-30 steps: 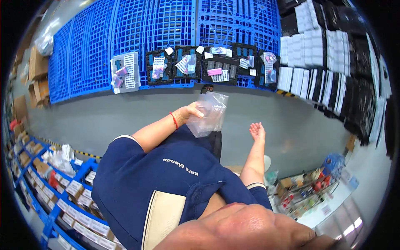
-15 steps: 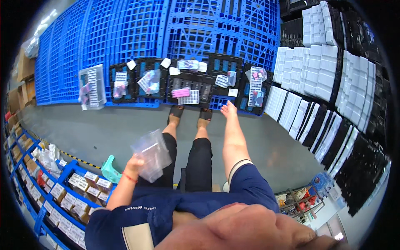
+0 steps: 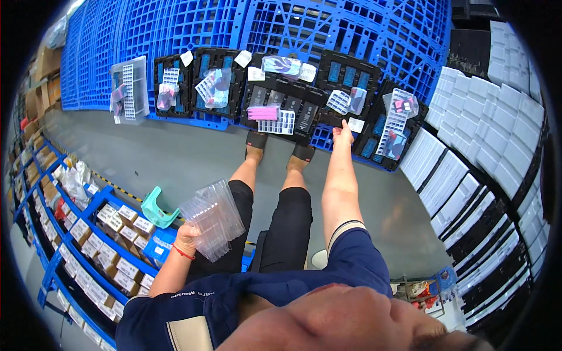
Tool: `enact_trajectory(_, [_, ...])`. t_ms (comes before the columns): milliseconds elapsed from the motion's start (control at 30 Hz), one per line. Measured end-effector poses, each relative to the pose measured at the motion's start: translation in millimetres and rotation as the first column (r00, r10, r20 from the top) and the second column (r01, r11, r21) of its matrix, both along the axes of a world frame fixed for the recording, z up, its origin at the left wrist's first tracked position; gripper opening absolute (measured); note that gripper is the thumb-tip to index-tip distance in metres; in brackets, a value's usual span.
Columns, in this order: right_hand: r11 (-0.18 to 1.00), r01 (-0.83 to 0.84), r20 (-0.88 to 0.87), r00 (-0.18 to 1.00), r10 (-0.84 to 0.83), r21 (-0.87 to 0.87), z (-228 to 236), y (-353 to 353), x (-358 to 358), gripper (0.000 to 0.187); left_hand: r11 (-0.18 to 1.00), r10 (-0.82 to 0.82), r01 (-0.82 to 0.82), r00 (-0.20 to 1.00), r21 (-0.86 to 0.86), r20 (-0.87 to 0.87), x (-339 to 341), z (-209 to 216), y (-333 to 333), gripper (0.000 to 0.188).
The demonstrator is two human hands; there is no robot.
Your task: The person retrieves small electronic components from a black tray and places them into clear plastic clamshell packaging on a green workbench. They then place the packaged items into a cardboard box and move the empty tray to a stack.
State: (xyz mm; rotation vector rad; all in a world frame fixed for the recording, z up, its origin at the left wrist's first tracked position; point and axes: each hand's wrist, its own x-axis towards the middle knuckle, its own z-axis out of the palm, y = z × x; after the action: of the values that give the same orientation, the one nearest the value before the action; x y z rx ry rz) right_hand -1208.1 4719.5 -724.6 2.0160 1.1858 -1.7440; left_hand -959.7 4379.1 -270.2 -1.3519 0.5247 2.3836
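Head view.
Left hand (image 3: 187, 235): is clamping on the edge of clear trays (image 3: 213, 219), which are spreading out to its right.
Right hand (image 3: 342, 136): is reaching to the near edge of a black case (image 3: 342, 86), fingers lying close together beside a white label (image 3: 355, 125); cannot tell whether they are gripping anything.
Grid card (image 3: 338, 102) and pouch (image 3: 357, 100): are lying on that case, just beyond the right hand.
Pink strips (image 3: 263, 113): are resting on another case (image 3: 274, 93), left of the right hand.
Blue pallets (image 3: 293, 26): are carrying both cases, beyond the hands.
White trays (image 3: 480, 117): are standing stacked, well right of the right hand.
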Motion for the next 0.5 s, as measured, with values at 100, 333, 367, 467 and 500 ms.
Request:
enact_trajectory(100, [0.999, 0.015, -0.043, 0.999, -0.014, 0.036, 5.0, -5.1, -4.8, 0.021, 1.0, 0.004, -0.004, 1.0, 0.003, 0.002, 8.1, -4.1, 4.1, 0.087])
enact_trajectory(333, [0.996, 0.003, -0.105, 0.994, 0.006, 0.086, 1.7, -6.9, -20.0, 0.016, 0.999, -0.004, 0.008, 0.997, 0.046, -0.076, -5.9, -16.5, 15.2, 0.088])
enact_trajectory(367, [0.993, -0.014, -0.095, 0.995, 0.026, 0.121, 5.2, -10.9, -24.2, 0.018, 0.998, 0.003, 0.001, 0.997, 0.055, -0.078, -8.5, -20.2, 16.9, 0.088])
enact_trajectory(467, [0.94, -0.24, 0.066, 0.971, 0.231, 0.241, 30.3, -28.9, -40.6, 0.04, 0.998, 0.039, -0.038, 0.999, 0.055, -0.021, -14.3, -26.4, 24.7, 0.09])
enact_trajectory(500, [0.932, -0.263, 0.095, 0.965, 0.246, 0.249, 24.9, -29.9, -42.4, 0.049, 0.997, 0.044, -0.044, 0.999, 0.056, 0.007, -15.8, -29.4, 23.6, 0.092])
